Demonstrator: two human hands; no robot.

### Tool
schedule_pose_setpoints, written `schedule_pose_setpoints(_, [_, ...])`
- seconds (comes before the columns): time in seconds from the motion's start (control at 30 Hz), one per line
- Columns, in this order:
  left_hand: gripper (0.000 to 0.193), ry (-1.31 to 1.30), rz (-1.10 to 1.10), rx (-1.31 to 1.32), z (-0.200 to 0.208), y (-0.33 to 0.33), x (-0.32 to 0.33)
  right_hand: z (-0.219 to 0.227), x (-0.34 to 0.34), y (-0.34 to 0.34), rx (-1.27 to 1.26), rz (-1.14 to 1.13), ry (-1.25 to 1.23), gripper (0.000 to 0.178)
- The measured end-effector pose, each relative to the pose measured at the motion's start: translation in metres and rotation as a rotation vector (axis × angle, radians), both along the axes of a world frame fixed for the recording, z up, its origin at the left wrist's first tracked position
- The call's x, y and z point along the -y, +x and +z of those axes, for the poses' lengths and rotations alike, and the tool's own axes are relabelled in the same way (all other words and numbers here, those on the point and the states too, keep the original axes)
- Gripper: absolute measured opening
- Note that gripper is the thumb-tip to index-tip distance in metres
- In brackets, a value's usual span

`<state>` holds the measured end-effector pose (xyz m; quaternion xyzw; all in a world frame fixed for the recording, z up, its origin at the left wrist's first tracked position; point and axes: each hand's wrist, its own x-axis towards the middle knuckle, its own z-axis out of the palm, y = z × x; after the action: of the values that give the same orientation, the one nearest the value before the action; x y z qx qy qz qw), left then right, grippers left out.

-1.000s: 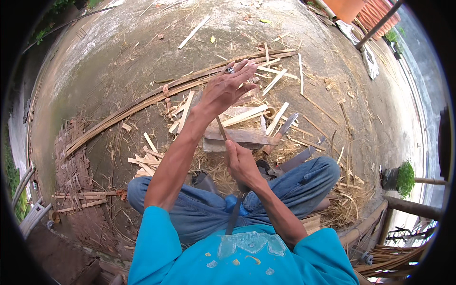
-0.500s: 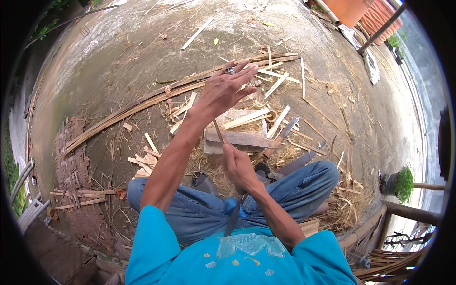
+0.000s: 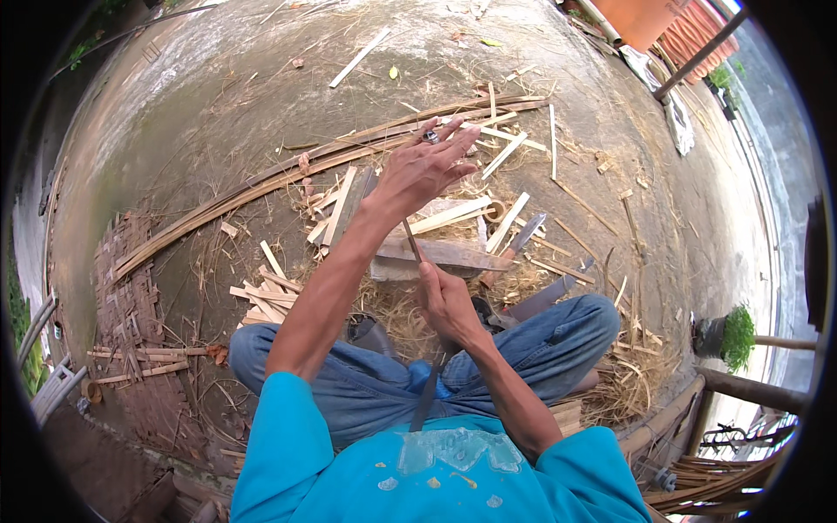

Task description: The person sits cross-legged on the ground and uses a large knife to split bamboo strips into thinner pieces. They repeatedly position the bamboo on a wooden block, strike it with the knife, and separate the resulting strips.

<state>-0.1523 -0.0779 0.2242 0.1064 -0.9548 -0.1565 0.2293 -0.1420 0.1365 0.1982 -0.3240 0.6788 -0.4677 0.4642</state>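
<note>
My left hand [image 3: 427, 167], a ring on one finger, reaches out over the work area with its fingers stretched and apart. The underside of its palm is hidden. My right hand [image 3: 447, 301] is closed round a slim knife-like tool [image 3: 411, 237], whose narrow upper part points up toward my left wrist. A long dark shaft [image 3: 425, 403] runs from below my right hand to my belly and looks like part of the same tool. Beneath my hands lies a flat wooden block [image 3: 445, 253], with pale split strips [image 3: 452, 215] on and behind it.
Long brown bamboo-like strips [image 3: 235, 193] lie across the ground ahead. Two broad blades [image 3: 527, 234] rest right of the block. Pale offcuts [image 3: 266, 296] pile up at left, and shavings [image 3: 623, 388] lie beside my right knee. A potted plant [image 3: 738, 338] stands far right.
My left hand has shifted slightly right and down. My right hand has moved a little right with the tool still in it. More of a grey strip shows beside my left wrist.
</note>
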Motion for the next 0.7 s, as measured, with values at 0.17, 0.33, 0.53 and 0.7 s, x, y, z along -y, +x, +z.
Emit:
schedule_pose_setpoints(0.17, [0.056,0.051,0.100,0.042,-0.038,0.015,0.005,-0.035,0.007,0.006,-0.022,-0.040,-0.014,0.050])
schedule_pose_setpoints(0.33, [0.058,0.557,0.663,-0.443,-0.025,0.048,0.004,-0.066,0.018,-0.013,-0.197,0.024,0.051,0.054])
schedule_pose_setpoints(0.53, [0.059,0.795,0.633,-0.062,-0.026,0.115,-0.075,-0.048,0.022,-0.006,-0.191,0.034,0.063,0.062])
schedule_pose_setpoints(0.7, [0.042,0.746,0.591,-0.035,-0.032,0.123,-0.090,-0.064,0.019,0.005,-0.269,0.030,-0.019,0.066])
